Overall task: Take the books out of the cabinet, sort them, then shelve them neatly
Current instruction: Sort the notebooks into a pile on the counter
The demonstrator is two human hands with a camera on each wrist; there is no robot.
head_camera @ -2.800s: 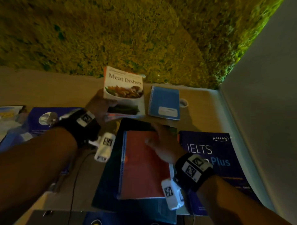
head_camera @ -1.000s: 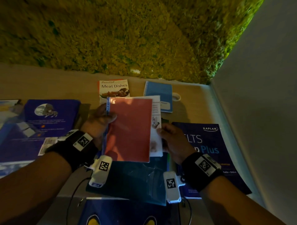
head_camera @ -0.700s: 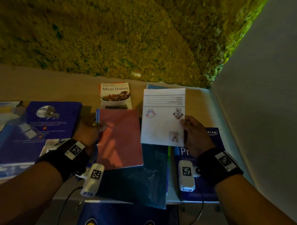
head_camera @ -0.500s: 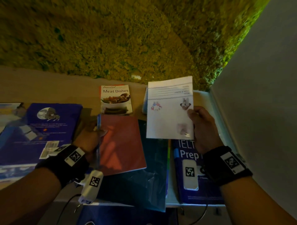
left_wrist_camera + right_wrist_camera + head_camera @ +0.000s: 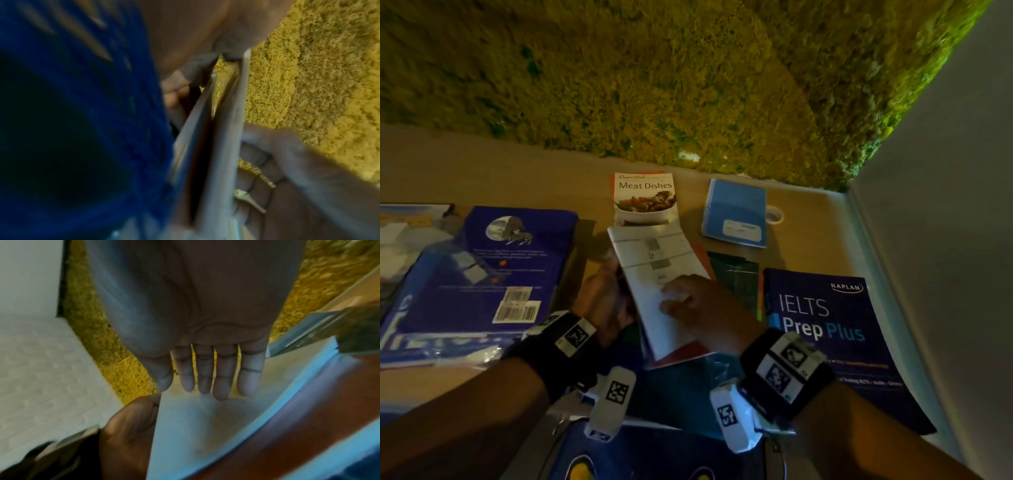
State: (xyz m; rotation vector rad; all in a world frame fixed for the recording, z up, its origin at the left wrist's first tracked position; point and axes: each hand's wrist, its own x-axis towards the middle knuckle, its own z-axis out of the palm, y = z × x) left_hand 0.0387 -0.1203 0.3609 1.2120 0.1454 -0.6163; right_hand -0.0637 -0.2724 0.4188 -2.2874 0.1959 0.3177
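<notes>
My left hand (image 5: 609, 291) grips the left edge of a red notebook (image 5: 681, 356), held tilted above the table. A white booklet (image 5: 654, 270) lies on top of it. My right hand (image 5: 681, 301) rests flat on the booklet, and the right wrist view shows its fingers (image 5: 205, 379) straight over the white booklet (image 5: 205, 426). In the left wrist view the white booklet (image 5: 228, 146) and the notebook stand edge-on side by side. A "Meat Dishes" book (image 5: 643, 198) and a blue spiral notebook (image 5: 734, 212) lie flat behind them.
An IELTS Prep Plus book (image 5: 832, 335) lies at the right beside a white wall (image 5: 945, 205). A large blue book (image 5: 493, 267) lies at the left. A dark teal folder (image 5: 736, 277) is under my hands. A tape roll (image 5: 774, 216) sits by the spiral notebook.
My right hand brought the white booklet down and left from where it held it up, onto the red notebook, and now lies flat on it. The left hand kept hold of the notebook.
</notes>
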